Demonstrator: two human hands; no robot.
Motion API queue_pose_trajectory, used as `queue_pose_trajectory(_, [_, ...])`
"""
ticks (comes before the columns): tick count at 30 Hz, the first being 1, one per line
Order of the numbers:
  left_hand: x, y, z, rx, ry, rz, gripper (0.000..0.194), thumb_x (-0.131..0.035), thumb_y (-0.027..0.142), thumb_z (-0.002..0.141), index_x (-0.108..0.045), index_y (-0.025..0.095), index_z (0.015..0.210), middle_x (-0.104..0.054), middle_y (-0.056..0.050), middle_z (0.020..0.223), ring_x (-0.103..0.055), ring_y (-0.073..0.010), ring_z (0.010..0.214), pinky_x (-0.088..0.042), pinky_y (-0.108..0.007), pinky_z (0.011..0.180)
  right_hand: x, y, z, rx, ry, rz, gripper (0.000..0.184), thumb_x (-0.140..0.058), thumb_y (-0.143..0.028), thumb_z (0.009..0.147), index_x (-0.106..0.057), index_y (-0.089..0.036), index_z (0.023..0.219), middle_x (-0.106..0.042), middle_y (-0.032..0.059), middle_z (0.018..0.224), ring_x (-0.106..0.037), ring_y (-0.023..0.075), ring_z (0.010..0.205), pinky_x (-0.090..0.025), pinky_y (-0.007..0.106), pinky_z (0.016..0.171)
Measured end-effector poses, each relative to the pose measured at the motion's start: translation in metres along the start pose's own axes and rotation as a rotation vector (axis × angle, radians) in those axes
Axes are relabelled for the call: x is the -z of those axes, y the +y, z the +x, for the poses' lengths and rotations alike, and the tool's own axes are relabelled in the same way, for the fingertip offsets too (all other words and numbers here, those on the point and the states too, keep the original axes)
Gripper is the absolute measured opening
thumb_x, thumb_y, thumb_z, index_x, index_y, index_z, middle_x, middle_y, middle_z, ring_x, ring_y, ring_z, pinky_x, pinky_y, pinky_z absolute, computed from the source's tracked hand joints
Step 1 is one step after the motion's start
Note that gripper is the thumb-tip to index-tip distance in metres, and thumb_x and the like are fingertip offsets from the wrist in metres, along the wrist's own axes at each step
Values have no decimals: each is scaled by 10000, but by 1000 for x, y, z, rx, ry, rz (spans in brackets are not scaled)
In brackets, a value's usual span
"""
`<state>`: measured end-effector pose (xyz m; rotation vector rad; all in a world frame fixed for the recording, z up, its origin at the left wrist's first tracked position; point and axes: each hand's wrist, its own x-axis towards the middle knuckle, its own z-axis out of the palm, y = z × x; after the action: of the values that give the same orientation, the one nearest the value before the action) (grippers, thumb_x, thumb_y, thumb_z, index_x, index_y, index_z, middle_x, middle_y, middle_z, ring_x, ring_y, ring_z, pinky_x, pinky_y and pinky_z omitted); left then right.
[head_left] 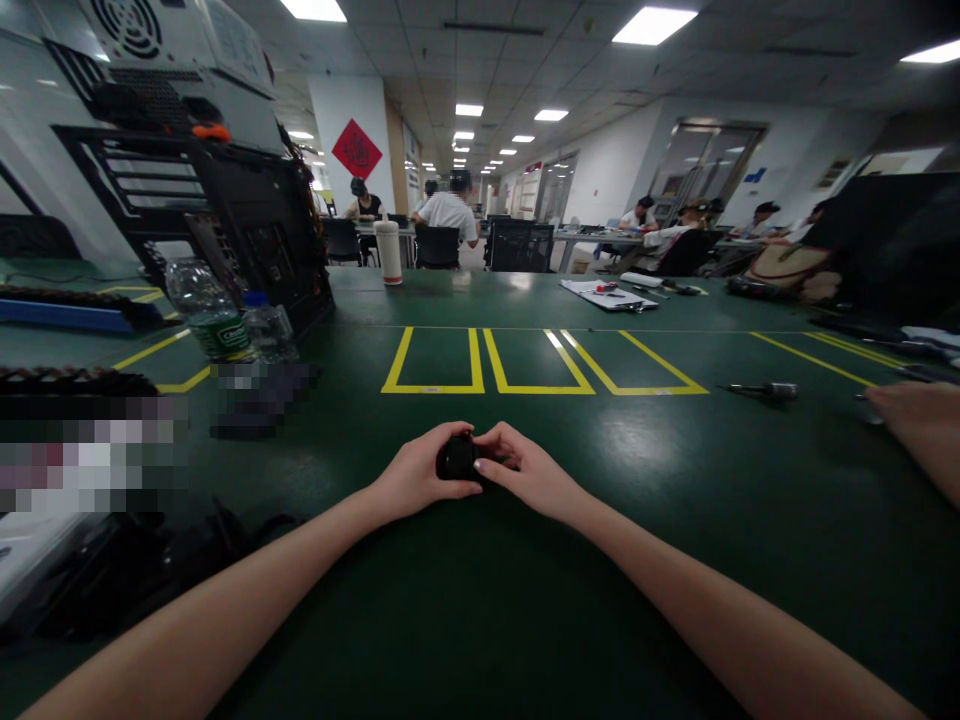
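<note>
A small black rounded object (459, 458), of a kind I cannot make out, is held just above the green table (645, 580) at the middle. My left hand (420, 468) curls round its left side, with the thumb below and the fingers over the top. From the right, my right hand (529, 468) closes on it, its thumb pressed against the near face. Both hands hide part of its outline. In front of them, yellow tape outlines (433, 390) mark the table.
Left stand two plastic bottles (206, 310) and a black computer case (262, 240). A screwdriver (776, 391) lies to the right, near another person's hand (919, 420). Farther back are a white cup (388, 250) and a clipboard (609, 294). Dark items (150, 560) lie at lower left.
</note>
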<state>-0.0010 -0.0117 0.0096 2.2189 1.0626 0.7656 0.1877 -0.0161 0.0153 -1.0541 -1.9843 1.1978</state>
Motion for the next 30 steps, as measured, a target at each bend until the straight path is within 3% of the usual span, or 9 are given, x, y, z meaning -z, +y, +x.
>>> queue_pose_trajectory(6, [0,1,-1,3,-9,-11,585,-651,303,656,-374,258,1169,-494,-38,1126,-486,-215,1019,-409,-367,829,-1,-2,-1,-63,9,-23,264,-493,-278,779,-445,-202,1027,-508,41,1040,-497,174,960,-420,376,817])
queue_pose_trajectory(13, [0,0,-1,-30,23,-6,580,-652,309,654,-372,243,1158,-504,-40,1102,-498,-209,991,-404,-357,827,-4,-1,-3,16,-45,102,299,-523,-172,757,-421,-236,1030,-490,19,1075,-498,154,997,-428,346,842])
queue_pose_trajectory(20, [1,2,-3,-4,23,-6,565,-641,308,668,-363,251,1156,-485,-39,1118,-489,-212,1007,-405,-371,837,-3,-3,-1,-32,-14,141,208,-459,-284,803,-433,-233,1003,-507,26,1021,-527,162,947,-447,366,814])
queue_pose_trajectory(30, [2,9,-5,-59,67,89,564,-655,303,650,-359,252,1127,-487,-28,1078,-500,-214,980,-418,-366,812,-5,-5,-3,-39,-58,236,260,-506,-245,771,-421,-238,1018,-461,32,1090,-540,158,926,-468,348,792])
